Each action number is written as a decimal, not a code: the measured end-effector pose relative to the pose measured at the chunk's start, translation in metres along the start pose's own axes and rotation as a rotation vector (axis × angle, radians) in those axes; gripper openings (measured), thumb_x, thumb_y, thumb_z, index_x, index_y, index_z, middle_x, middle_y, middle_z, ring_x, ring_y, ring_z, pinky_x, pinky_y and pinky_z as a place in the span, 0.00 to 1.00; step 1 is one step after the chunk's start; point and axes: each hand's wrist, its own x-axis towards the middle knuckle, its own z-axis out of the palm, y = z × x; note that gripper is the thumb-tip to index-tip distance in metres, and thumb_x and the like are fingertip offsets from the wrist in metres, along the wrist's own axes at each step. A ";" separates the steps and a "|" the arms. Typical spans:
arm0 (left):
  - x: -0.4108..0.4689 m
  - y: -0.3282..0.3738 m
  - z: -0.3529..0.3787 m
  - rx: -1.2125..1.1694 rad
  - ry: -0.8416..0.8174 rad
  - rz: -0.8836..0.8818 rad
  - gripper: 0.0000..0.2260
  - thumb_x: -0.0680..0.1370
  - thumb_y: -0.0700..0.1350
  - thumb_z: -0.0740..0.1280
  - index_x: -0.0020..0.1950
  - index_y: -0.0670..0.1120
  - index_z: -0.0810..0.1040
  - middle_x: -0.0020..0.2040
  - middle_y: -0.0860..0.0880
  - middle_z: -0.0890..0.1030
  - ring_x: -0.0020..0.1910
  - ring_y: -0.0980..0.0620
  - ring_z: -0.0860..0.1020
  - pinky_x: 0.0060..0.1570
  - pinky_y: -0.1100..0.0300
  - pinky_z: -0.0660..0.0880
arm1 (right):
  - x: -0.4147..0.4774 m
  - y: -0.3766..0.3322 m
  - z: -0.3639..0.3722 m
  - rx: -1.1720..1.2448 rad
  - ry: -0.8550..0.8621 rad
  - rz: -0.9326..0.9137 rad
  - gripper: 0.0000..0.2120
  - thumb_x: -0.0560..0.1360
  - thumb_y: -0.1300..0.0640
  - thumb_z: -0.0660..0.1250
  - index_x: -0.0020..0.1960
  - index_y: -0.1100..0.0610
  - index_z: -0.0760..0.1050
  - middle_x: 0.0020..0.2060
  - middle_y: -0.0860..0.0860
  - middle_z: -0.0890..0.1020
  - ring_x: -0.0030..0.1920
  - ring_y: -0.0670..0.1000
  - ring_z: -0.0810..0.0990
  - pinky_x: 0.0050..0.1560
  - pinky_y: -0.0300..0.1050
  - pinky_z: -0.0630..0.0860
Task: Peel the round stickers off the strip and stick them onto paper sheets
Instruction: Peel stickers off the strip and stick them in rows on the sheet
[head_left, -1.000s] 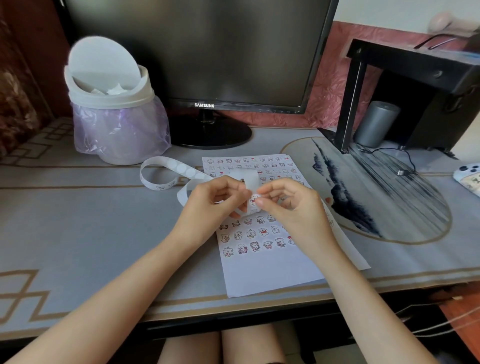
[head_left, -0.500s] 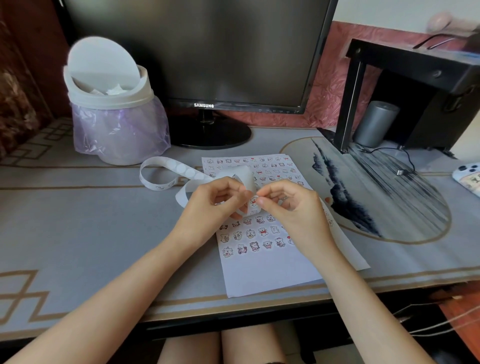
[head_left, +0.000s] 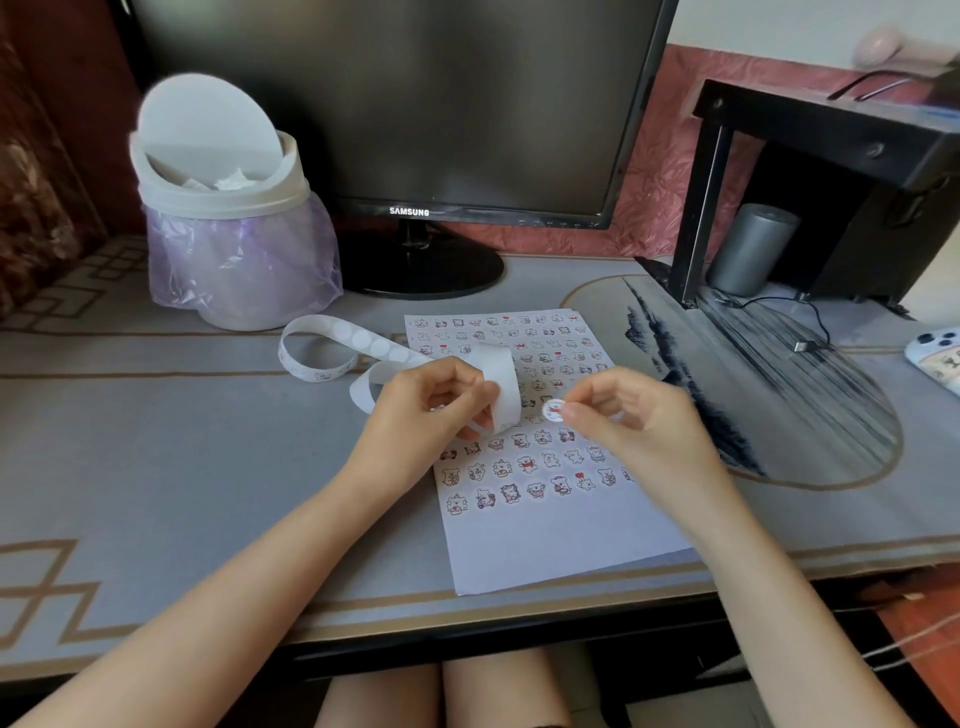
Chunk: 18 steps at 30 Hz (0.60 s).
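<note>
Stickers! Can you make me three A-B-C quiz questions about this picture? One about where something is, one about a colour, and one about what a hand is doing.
1. Where does the white bin stand?
A. left of the monitor
B. right of the monitor
C. on the floor

2. What colour is the bag on the bin?
A. green
B. purple
C. black

3. What is the right hand doing?
A. lying flat
B. holding a pen
C. pinching a round sticker

Answers:
1 A: the bin sits on the desk by the monitor's left side.
2 B: the thin bag under the white rim looks pale purple.
3 C: the round sticker is between the fingertips, clear of the strip that the left hand holds.
</note>
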 end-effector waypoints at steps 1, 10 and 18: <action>0.000 -0.001 0.000 0.022 -0.003 0.005 0.07 0.77 0.42 0.67 0.42 0.40 0.78 0.35 0.46 0.82 0.36 0.54 0.81 0.42 0.61 0.79 | 0.000 0.001 -0.008 -0.010 -0.003 0.043 0.05 0.71 0.62 0.72 0.41 0.53 0.80 0.36 0.46 0.82 0.37 0.44 0.78 0.41 0.38 0.74; -0.004 -0.003 0.003 0.220 -0.052 0.094 0.06 0.78 0.43 0.67 0.41 0.45 0.78 0.35 0.51 0.82 0.37 0.51 0.81 0.42 0.58 0.79 | -0.010 0.031 -0.071 -0.128 0.042 0.378 0.01 0.72 0.61 0.71 0.42 0.57 0.81 0.28 0.46 0.81 0.27 0.45 0.70 0.23 0.31 0.64; -0.004 -0.004 0.002 0.225 -0.053 0.090 0.06 0.78 0.42 0.67 0.43 0.43 0.78 0.37 0.49 0.82 0.37 0.49 0.81 0.41 0.60 0.80 | -0.011 0.035 -0.076 -0.188 0.021 0.451 0.01 0.72 0.62 0.71 0.42 0.59 0.80 0.28 0.46 0.81 0.27 0.45 0.69 0.22 0.30 0.63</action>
